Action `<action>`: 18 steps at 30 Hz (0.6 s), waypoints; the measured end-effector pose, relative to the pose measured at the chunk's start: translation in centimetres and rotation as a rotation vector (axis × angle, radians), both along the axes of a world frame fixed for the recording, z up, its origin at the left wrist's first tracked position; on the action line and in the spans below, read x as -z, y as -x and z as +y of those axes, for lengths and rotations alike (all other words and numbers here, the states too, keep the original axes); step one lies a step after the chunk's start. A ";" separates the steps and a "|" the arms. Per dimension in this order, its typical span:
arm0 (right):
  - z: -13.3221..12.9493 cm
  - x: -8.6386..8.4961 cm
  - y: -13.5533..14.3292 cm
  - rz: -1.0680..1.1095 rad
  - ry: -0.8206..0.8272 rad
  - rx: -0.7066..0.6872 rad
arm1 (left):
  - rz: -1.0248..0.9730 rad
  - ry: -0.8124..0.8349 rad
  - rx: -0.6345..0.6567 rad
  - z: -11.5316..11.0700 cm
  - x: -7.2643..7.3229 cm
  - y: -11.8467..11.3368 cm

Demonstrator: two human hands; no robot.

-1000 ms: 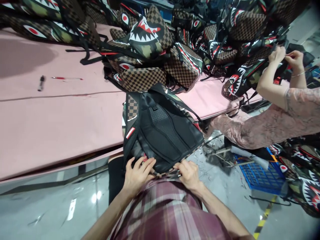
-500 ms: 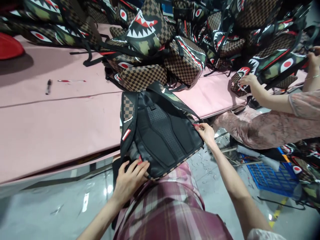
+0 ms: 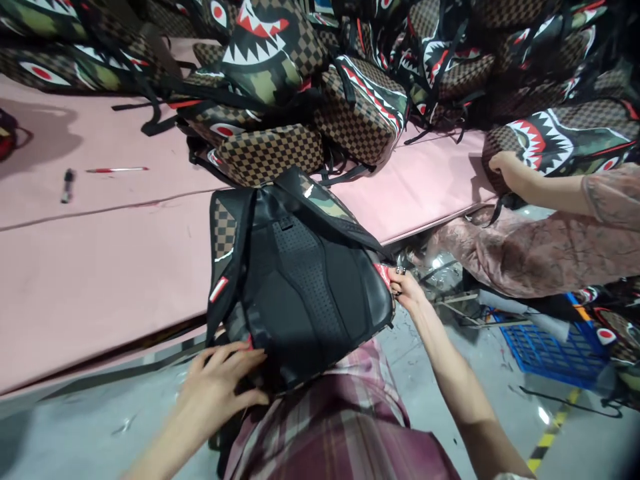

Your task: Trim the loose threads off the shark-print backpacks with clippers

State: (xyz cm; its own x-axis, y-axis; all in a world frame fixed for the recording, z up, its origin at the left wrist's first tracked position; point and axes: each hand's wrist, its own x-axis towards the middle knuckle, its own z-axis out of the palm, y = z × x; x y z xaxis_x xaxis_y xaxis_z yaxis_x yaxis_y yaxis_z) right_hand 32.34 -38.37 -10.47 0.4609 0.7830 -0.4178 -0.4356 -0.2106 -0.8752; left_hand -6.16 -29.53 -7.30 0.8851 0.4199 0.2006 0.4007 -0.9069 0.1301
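A black padded backpack [image 3: 300,287] leans back-side up from my lap against the table edge, its shoulder straps toward the far side. My right hand [image 3: 407,290] pinches a red tab [image 3: 383,275] at the bag's right edge. Something small and shiny [image 3: 400,263] shows at those fingers; its kind I cannot make out. At the lower left corner, my left hand [image 3: 223,377] touches the bag with its fingers stretched over the edge and its thumb apart. A bit of red [image 3: 250,342] shows by its fingertips.
The pink table [image 3: 100,267] carries a pile of checkered shark-mouth backpacks [image 3: 273,153], a black marker [image 3: 68,185] and a red pen [image 3: 117,169]. At the right, a co-worker's hand [image 3: 513,170] touches another backpack [image 3: 575,143]. A blue crate [image 3: 545,350] stands on the floor.
The backpack has shifted left and slightly nearer to me. My left hand has moved left and down with its thumb spread. More of the red tab shows at my right hand.
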 end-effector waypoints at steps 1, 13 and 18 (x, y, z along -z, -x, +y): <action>-0.2 0.0 0.4 0.012 -0.001 -0.017 | -0.029 0.049 -0.004 0.7 -0.9 -1.6; -3.8 -3.0 -0.2 -0.588 0.177 -0.068 | 0.215 0.523 0.324 3.7 -2.2 -29.8; -6.3 -4.7 -0.5 -1.487 0.372 -0.373 | 0.287 0.586 0.257 4.2 -2.2 -30.6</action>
